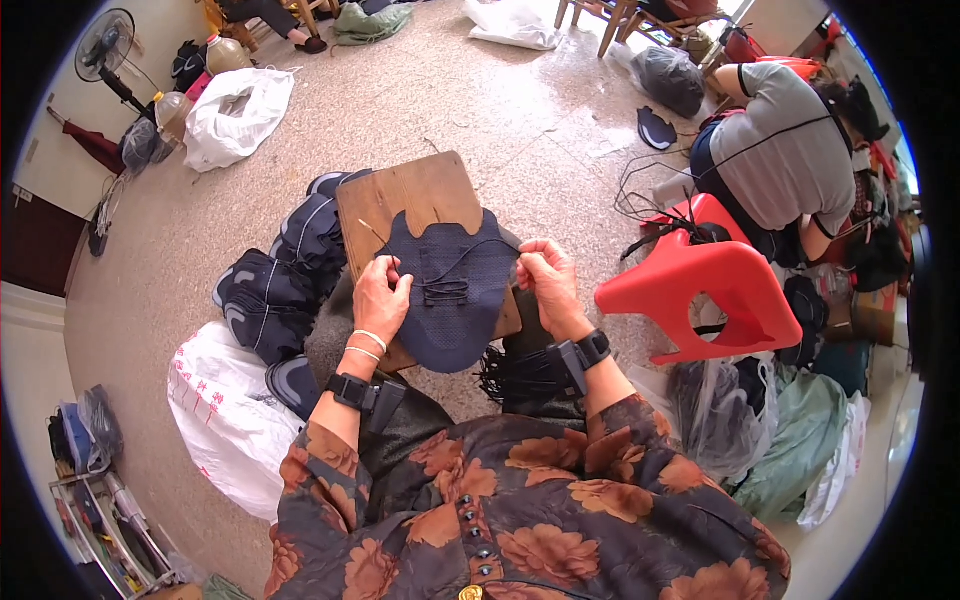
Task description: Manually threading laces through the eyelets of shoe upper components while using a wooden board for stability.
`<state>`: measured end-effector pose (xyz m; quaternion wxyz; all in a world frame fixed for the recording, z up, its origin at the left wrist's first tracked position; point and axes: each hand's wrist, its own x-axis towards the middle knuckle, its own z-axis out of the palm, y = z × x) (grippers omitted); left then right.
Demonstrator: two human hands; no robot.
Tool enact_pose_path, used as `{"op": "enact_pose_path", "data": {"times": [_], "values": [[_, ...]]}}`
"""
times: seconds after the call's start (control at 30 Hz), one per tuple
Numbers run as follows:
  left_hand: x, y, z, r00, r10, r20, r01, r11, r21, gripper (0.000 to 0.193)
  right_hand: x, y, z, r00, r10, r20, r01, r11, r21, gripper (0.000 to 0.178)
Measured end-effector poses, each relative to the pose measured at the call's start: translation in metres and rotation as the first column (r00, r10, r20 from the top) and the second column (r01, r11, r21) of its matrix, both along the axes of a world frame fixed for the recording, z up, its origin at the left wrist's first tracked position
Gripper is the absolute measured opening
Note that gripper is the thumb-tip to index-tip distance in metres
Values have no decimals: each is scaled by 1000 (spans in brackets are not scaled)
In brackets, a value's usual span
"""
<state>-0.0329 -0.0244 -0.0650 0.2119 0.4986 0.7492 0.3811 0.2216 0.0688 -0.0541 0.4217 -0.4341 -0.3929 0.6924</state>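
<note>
A navy mesh shoe upper (455, 335) lies flat on a wooden board (420, 185) over my lap. Dark lace (446, 290) crosses its middle in several rows. My right hand (550, 285) is closed in a pinch on a loose length of this lace, drawn out at the upper's right edge. At the left edge, my left hand (382, 302) is closed too, its fingertips against the upper. A thin pale-tipped strand or tool (370, 231) sticks up from those fingers; I cannot make out which. A bunch of black laces (505, 376) hangs by my right thigh.
Tied bundles of dark uppers (268, 295) are piled left of the board, above a white sack (225, 400). To the right stands a red plastic stool (690, 290) with black laces on it. Beyond it a person in a grey shirt (780, 150) bends over. Plastic bags (725, 410) lie at lower right.
</note>
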Motion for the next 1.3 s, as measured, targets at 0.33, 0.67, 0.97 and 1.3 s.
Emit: {"op": "enact_pose_path", "data": {"times": [0.33,0.67,0.97,1.3], "values": [[22,12,23,895,-177,-409,295,923,247,20,28,-1,47,828,142,-543,-284,941,-187,45],[38,25,-6,892,-353,-283,411,894,181,11,35,-3,29,987,154,43,-150,984,-94,18],[39,22,-7,913,-331,-241,386,891,238,5,-1,-3,22,779,13,627,-435,731,525,15],[42,29,-13,936,-256,-243,311,923,228,14,-36,2,-5,581,-67,811,-580,665,470,6]]}}
